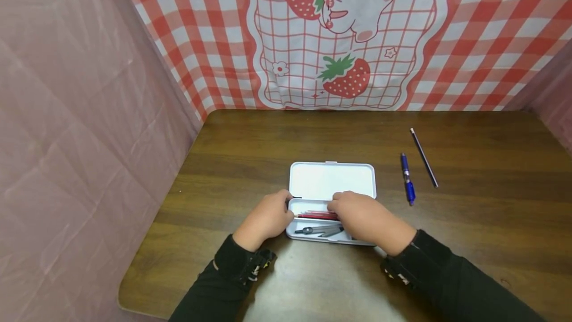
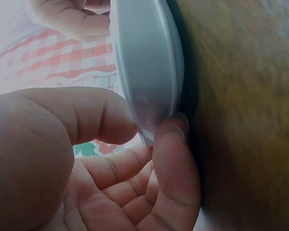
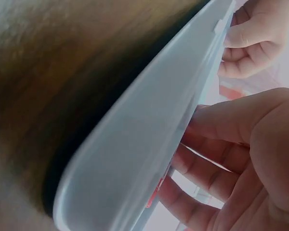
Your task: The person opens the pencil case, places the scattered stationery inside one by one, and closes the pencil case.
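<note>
A white pencil case (image 1: pixel 330 241) lies with its lid (image 1: pixel 332 180) folded back flat. My left hand (image 1: pixel 268 215) holds the case's left end; in the left wrist view the thumb is at the rim and a finger (image 2: pixel 176 163) at the outer wall. My right hand (image 1: pixel 364 216) reaches over the front edge into the right half, covering the right ends of the red pencils (image 1: pixel 317 216) in the back compartment. Its fingertips are hidden behind the case wall, so I cannot tell whether they pinch a pencil. A grey drawing compass (image 1: pixel 313 230) rests in the front compartment.
On the brown wooden table (image 1: pixel 241 148), a blue pen (image 1: pixel 407 178) and a dark pencil (image 1: pixel 424 158) lie right of the case. Behind the table hangs a red-checked strawberry cloth (image 1: pixel 214 39). A pink sheet (image 1: pixel 89 113) hangs along the left side.
</note>
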